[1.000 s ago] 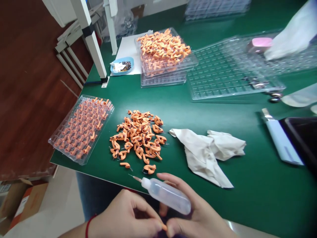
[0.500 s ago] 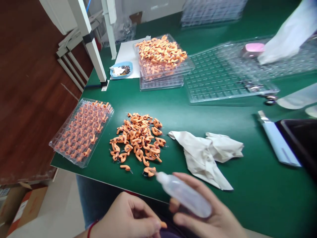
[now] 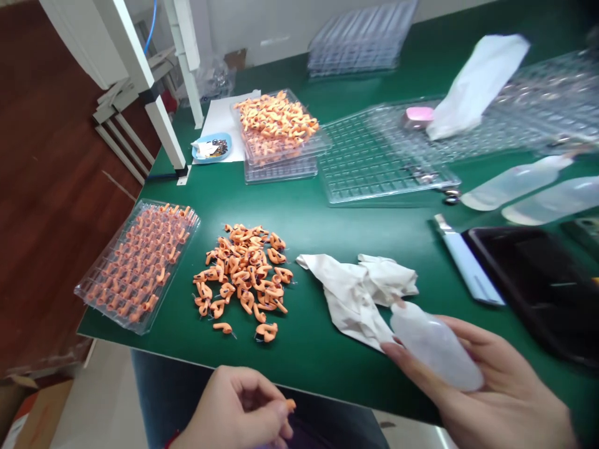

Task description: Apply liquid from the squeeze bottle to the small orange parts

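Below the table's front edge, my left hand [image 3: 246, 408] pinches a small orange earbud shell [image 3: 291, 405]; most of it is hidden by the fingers. My right hand [image 3: 491, 380] is wrapped round a translucent white squeeze bottle [image 3: 435, 346], tilted with its tip up and to the left. That tip reaches over a crumpled white cloth [image 3: 349, 296] on the green table. Left of the cloth lies a loose heap of orange earbud shells [image 3: 246, 265], several with fine wires. A clear tray [image 3: 88, 288] at the left edge holds rows of similar shells.
Stacked clear trays [image 3: 306, 171] piled with orange shells stand at the back. A blue dish [image 3: 229, 138] of small dark parts sits beside them. To the right lie a box cutter [image 3: 472, 265], a dark phone-like slab [image 3: 538, 280], two more bottles [image 3: 510, 184] and flat trays [image 3: 369, 149].
My right hand has carried the bottle to the right, away from my left hand. My left hand still pinches the orange shell. The whole view has swung to the right.
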{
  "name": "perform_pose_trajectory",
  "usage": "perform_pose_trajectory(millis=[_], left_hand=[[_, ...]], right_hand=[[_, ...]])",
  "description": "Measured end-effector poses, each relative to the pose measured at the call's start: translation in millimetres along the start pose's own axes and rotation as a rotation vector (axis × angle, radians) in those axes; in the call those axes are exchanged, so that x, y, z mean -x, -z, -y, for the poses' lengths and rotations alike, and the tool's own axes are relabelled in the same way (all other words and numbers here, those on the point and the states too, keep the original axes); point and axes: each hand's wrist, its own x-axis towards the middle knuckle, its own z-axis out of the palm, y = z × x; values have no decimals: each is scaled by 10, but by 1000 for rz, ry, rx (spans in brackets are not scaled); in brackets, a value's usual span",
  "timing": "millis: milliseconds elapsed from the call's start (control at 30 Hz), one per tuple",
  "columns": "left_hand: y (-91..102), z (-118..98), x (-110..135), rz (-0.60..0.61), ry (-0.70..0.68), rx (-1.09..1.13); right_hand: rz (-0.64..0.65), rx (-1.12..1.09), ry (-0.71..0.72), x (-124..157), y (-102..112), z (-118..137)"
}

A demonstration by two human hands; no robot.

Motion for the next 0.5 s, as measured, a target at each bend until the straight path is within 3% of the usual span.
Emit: perform_pose_trajectory(millis=[267,400,500], left_hand=[[-88,-134,-47,-41,-14,-64],[-100,-112,-60,-34,-38,-90],[-107,-30,-102,-35,-79,-110]], right_hand=[[142,112,99,-139,-92,117],[157,106,85,9,-84,92],[169,-57,-4,237,-102,171]])
